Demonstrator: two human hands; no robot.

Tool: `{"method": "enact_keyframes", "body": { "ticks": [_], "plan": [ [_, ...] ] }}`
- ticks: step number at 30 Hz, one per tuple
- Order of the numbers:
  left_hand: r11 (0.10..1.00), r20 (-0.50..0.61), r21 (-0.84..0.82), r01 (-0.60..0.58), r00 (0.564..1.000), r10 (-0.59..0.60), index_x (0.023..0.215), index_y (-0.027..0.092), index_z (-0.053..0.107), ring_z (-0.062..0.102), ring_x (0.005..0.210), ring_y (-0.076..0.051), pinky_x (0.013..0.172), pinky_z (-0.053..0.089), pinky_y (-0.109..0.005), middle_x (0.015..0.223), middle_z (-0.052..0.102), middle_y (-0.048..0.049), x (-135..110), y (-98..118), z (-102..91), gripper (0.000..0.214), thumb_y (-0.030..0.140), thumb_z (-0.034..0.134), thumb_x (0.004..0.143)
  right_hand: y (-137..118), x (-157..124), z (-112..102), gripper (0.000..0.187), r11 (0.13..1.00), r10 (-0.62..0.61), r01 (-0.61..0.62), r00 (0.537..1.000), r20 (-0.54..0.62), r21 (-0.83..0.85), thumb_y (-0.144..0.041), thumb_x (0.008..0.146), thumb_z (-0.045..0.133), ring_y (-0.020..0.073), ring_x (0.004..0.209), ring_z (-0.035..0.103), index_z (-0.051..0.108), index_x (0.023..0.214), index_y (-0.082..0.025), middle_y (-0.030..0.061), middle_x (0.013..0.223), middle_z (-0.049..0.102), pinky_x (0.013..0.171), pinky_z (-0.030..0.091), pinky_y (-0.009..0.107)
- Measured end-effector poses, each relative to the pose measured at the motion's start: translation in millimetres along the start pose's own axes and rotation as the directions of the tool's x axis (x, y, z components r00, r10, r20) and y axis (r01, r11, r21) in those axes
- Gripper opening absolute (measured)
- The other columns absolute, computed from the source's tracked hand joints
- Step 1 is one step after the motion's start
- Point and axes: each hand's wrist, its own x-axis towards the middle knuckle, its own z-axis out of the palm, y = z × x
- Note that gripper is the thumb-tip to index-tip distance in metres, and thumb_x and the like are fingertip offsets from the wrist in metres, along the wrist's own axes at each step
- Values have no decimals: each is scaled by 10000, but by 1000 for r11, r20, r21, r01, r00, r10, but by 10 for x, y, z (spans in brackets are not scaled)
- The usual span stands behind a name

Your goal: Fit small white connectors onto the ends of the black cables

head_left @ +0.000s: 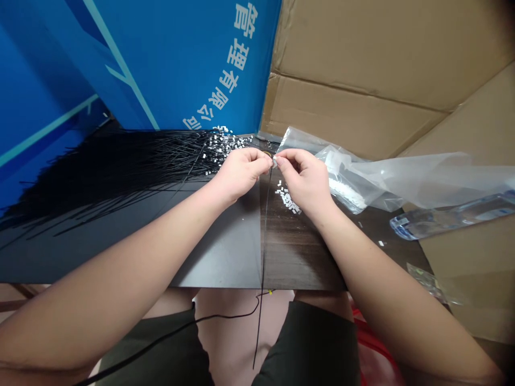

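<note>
My left hand (241,174) and my right hand (303,179) meet above the dark wood-grain table (225,257), their fingertips pinching a small pale piece (274,162). It is too small to make out clearly. A thin black wire (264,241) runs from between my fingers down over the table's front edge. A heap of small white pieces (286,198) lies just below my right hand. Left of my left hand spreads a long bundle of black wires (120,171), with white tips (227,143) at its end.
A clear plastic bag (386,177) holding white pieces lies right of my hands, with a clear flat package (450,217) beyond. Cardboard sheets (362,80) and a blue printed banner (161,64) stand behind the table. A black cable (169,338) crosses my lap, above a red container (370,348).
</note>
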Motion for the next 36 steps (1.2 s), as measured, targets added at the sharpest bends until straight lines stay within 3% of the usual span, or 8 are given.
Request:
{"method": "enact_keyframes", "body": {
  "ticks": [20,36],
  "plan": [
    [1000,36,-22,-3,999,4,626,177,616,409,612,-101,613,304,-298,626,524,26,-3,-13,13,95,209,655,706,40,5,14,114,965,-208,202,978,-19,-168,-188,983,638,203,832,672,719,911,-225,35,911,762,803,526,365],
    [1000,14,-10,15,1000,-15,634,172,594,396,594,-92,608,273,-290,602,500,30,-23,0,31,106,179,644,728,62,0,19,132,953,-224,217,975,-8,-211,-201,985,627,198,797,671,734,909,-220,42,909,779,776,535,358]
  ]
}}
